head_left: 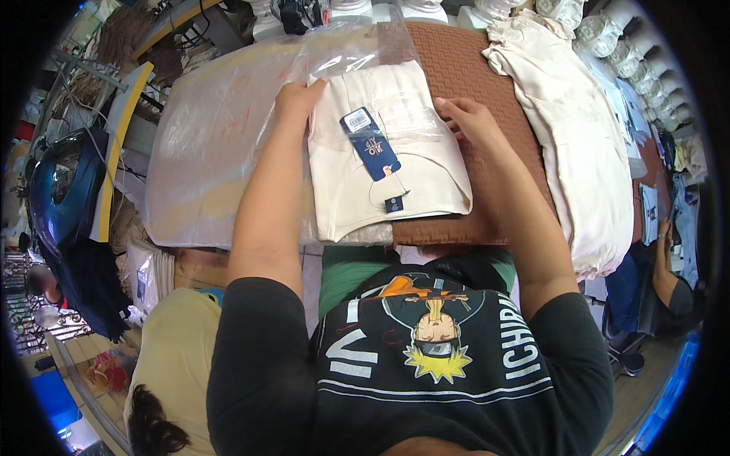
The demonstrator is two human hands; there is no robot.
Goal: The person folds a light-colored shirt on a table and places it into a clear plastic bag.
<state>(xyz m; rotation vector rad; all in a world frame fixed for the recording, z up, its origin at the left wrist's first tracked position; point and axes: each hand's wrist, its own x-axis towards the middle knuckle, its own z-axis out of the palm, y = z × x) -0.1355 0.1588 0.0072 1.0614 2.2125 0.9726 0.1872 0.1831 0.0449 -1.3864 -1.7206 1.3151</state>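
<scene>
A cream shirt [342, 194], neatly folded, lies in front of me with its neckline toward me. A navy hang tag [378, 156] on a string rests on its front. Thin clear plastic bag [357, 59] covers the far part of the shirt; its near edge is hard to make out. At the far left edge of the shirt, my left hand [298, 100] is closed on the bag's side, thumb toward the shirt. On the opposite side, my right hand [470, 121] has bent fingers at the bag's edge, seemingly pinching the film.
Beneath the shirt is a brown textured mat [449, 57], with a plastic-covered pad [220, 114] at left. A loose pile of cream shirts [574, 144] lies at right. White balusters [494, 9] line the back. A person in tan clothing [173, 349] is near my left side; another person's arm [664, 266] shows far right.
</scene>
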